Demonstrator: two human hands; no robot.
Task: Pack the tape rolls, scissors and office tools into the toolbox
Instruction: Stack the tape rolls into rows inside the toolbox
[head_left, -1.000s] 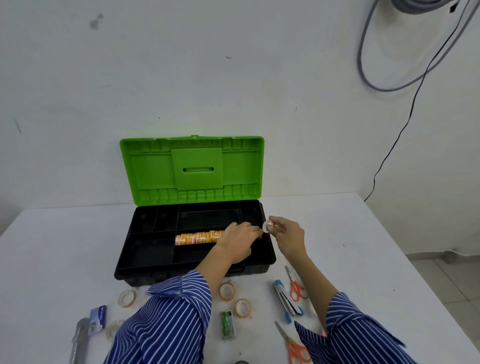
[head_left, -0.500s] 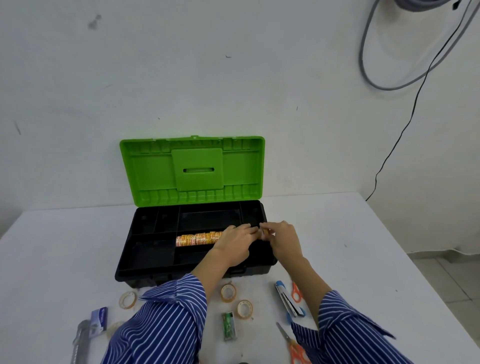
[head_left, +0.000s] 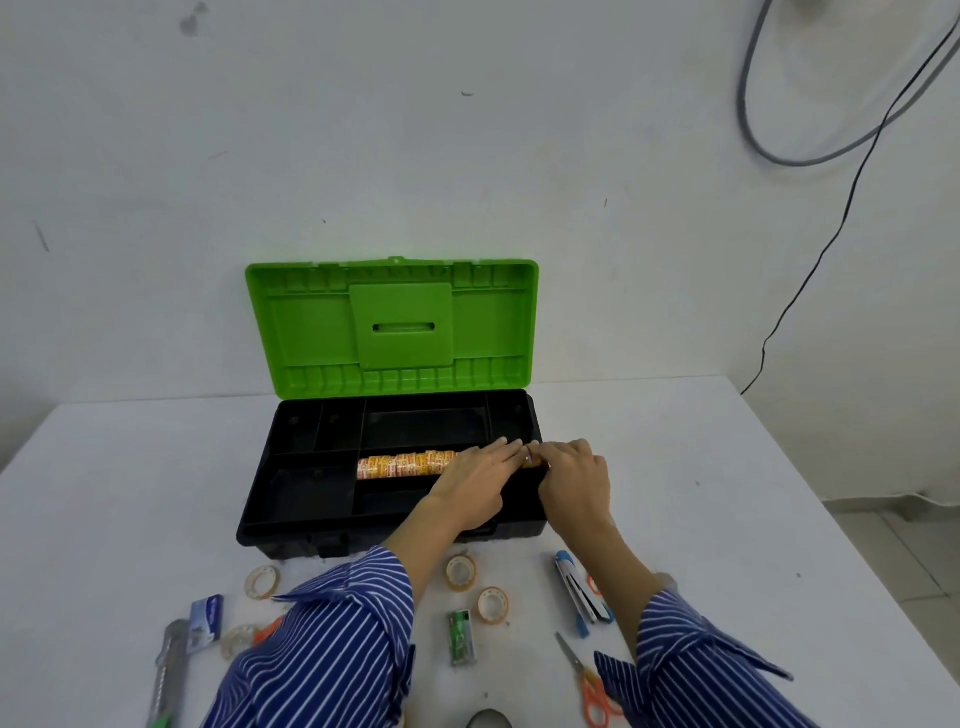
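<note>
My left hand (head_left: 475, 480) lies flat steadying the tape row (head_left: 405, 464); right hand (head_left: 574, 480) pinches a small roll (head_left: 529, 458) at the row's end, seating it in the toolbox (head_left: 311, 499) tray. Scissors (head_left: 589, 680), stapler (head_left: 579, 592), loose rolls (head_left: 461, 571) wait on the table (head_left: 727, 493).

Toolbox (head_left: 291, 499) open, green lid up; wrapped tape rolls (head_left: 405, 464) in mid tray slot.
</note>
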